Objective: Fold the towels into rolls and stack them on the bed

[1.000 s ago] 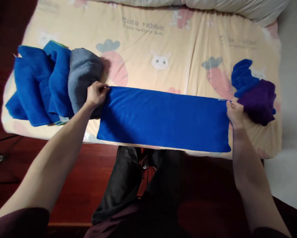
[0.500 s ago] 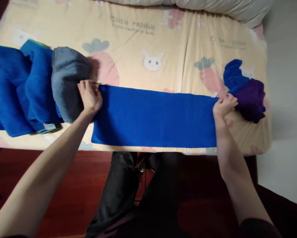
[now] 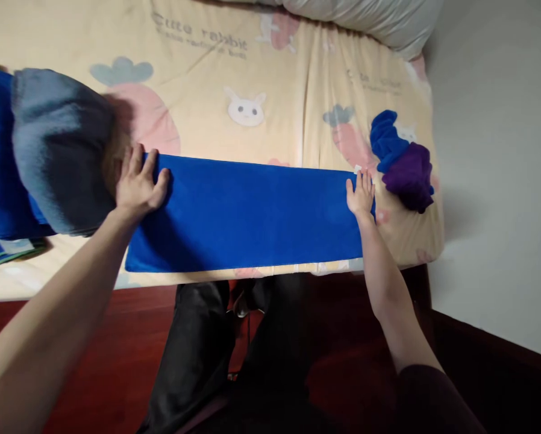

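"Cute rabbit" printed on the bed sheet (image 3: 270, 78)

Between the left hand (image 3: 137, 187) and the right hand (image 3: 361, 194) lies a solid royal-blue towel (image 3: 247, 211). Beyond both hands the bedsheet (image 3: 279, 78) is pale yellow, printed with pink carrots and white rabbits. Left of the left hand sits a grey towel (image 3: 60, 150); just right of the right hand, a blue cloth (image 3: 385, 140) and a dark purple cloth (image 3: 410, 178).

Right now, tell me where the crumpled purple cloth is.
In the head view, the crumpled purple cloth lies at the right end of the rabbit-print bed sheet, touching a bunched blue cloth, just beyond the right hand.
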The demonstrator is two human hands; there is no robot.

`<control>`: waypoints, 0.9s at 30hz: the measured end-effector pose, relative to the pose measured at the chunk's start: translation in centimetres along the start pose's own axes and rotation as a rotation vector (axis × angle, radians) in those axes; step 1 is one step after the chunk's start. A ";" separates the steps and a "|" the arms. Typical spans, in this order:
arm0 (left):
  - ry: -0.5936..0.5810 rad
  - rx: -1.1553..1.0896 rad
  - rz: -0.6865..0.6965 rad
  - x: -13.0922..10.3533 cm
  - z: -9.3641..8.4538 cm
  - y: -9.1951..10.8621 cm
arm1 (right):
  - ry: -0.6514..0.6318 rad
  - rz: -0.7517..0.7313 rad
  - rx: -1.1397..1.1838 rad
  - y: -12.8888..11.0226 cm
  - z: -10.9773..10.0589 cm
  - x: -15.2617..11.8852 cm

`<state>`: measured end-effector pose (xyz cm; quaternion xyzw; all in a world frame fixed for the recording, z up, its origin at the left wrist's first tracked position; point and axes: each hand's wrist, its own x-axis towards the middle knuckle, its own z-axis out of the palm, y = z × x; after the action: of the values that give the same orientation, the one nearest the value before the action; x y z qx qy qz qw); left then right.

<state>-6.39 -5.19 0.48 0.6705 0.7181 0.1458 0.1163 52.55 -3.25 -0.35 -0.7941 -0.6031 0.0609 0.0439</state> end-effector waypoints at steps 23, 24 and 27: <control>0.057 -0.026 0.011 -18.7 -0.4 -1.2 | -0.010 -0.028 -0.031 7.3 -0.2 -17.2; 0.051 -0.022 0.005 -18.8 -0.5 -1.2 | -0.008 -0.024 -0.025 7.6 -0.2 -17.2; 0.023 -0.029 -0.015 -19.4 -1.0 -1.3 | -0.028 -0.007 -0.001 7.9 -0.4 -17.2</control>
<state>-6.56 -24.64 0.34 0.6618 0.7221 0.1628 0.1188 55.53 -21.93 -0.28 -0.7909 -0.6067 0.0716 0.0353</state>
